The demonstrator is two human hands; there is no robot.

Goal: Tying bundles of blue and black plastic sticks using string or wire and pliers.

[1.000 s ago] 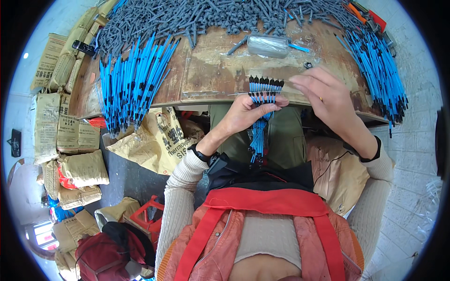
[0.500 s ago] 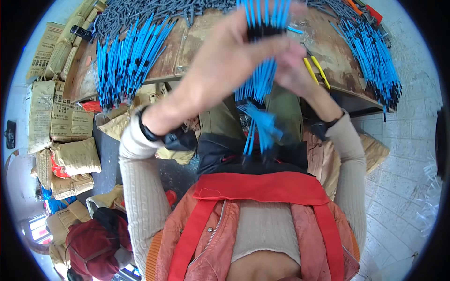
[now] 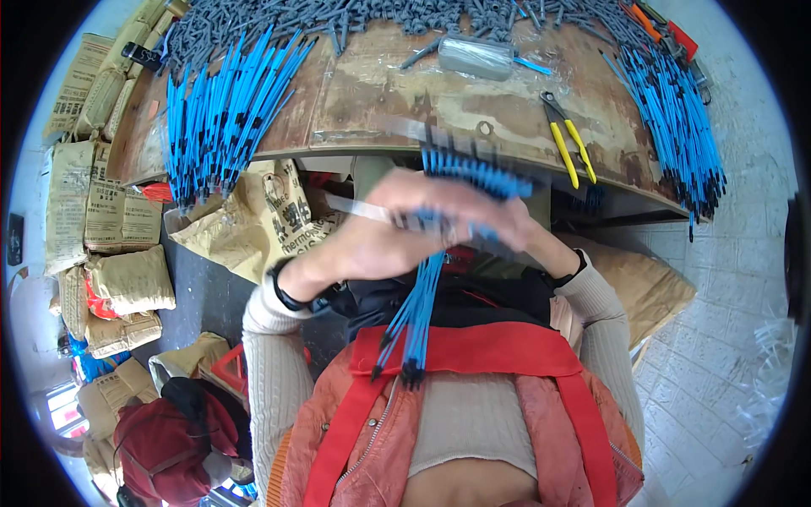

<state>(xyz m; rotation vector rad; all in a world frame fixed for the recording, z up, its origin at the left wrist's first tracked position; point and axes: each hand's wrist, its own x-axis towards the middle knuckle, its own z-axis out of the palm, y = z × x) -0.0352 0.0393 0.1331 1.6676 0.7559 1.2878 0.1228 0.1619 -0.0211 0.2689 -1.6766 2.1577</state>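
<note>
In front of my lap, both hands close round a bundle of thin blue rods with black ends [image 3: 427,291]. My left hand [image 3: 397,228] lies across the near side of the bundle, its fingers wrapped and blurred by motion. Behind it, my right hand [image 3: 517,221] grips the bundle from the right, partly hidden by the left hand. A pale, see-through strip [image 3: 359,209] sticks out leftward by my left hand; blur hides how it is held. The rods' lower ends fan out toward my red apron band [image 3: 473,349].
The wooden table [image 3: 363,93] holds yellow-handled pliers [image 3: 568,139], a clear plastic-wrapped block [image 3: 476,57] and a heap of grey plastic pieces [image 3: 380,15]. Blue rod piles lie left [image 3: 228,114] and right [image 3: 676,127]. Paper sacks [image 3: 127,283] stand at left.
Both hands have come down from over the table toward my lap with the bundle. The rods have tilted, lower ends nearer me. The pliers and the clear block are now uncovered.
</note>
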